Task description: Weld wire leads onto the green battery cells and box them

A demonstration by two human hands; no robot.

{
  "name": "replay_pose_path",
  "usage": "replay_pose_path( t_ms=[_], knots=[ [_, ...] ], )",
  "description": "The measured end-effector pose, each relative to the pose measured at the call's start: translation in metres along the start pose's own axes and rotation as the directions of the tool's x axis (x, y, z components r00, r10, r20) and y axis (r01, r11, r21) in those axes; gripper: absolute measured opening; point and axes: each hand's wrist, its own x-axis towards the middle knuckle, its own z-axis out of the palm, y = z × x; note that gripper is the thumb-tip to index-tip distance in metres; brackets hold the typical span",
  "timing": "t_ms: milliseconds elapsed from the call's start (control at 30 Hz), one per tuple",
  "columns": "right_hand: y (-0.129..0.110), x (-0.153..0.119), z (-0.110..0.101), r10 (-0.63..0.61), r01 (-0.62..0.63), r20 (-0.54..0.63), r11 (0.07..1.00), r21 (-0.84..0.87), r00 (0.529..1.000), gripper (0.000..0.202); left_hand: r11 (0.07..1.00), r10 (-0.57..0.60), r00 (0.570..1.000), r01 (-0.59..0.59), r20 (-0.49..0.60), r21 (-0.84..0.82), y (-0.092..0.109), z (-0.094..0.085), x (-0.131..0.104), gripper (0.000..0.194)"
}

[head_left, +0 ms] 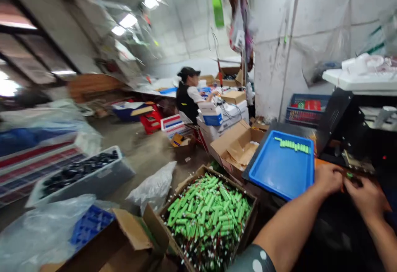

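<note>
At the right, my left hand (328, 177) is over an orange work surface just beside the blue tray (279, 172); its fingers are curled, and what they hold is hidden. My right hand (364, 193) is close by on the right, thumb and fingers drawn together around a small dark and green item (350, 175), too small to make out. A row of green cylinders (294, 145) lies at the tray's far end. Below and left of the tray, a cardboard box (254, 212) is filled with green cylinders (211, 205) with red wires and white ends.
A black machine (336, 114) stands behind my hands. Beyond the tray is an open carton (231, 139). A person (187, 98) in a black cap sits at a farther table. Left are a bin of black parts (83, 172) and plastic bags (155, 185).
</note>
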Motion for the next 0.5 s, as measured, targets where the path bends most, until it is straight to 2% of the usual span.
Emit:
replay_pose_path(
  t_ms=[33,167,367,500],
  knots=[
    [-0.006,0.001,-0.006,-0.004,0.005,0.037,1.0,-0.017,0.999,0.021,0.999,0.023,1.0,-0.023,-0.004,0.044,0.002,-0.001,0.001,0.029],
    [-0.022,0.004,-0.013,0.051,-0.038,0.129,0.994,-0.103,0.99,0.029,0.997,-0.036,0.999,0.037,0.021,-0.068,0.001,0.001,0.008,0.025],
    [-0.031,0.005,-0.016,0.047,-0.033,0.115,0.993,-0.116,0.992,0.038,0.996,-0.024,0.999,0.028,0.046,-0.089,0.005,-0.008,0.009,0.022],
    [-0.023,0.004,-0.016,0.02,-0.013,0.083,0.996,-0.088,0.996,0.036,0.991,-0.019,1.0,0.021,0.013,-0.135,0.008,-0.014,0.005,0.022]
  ],
)
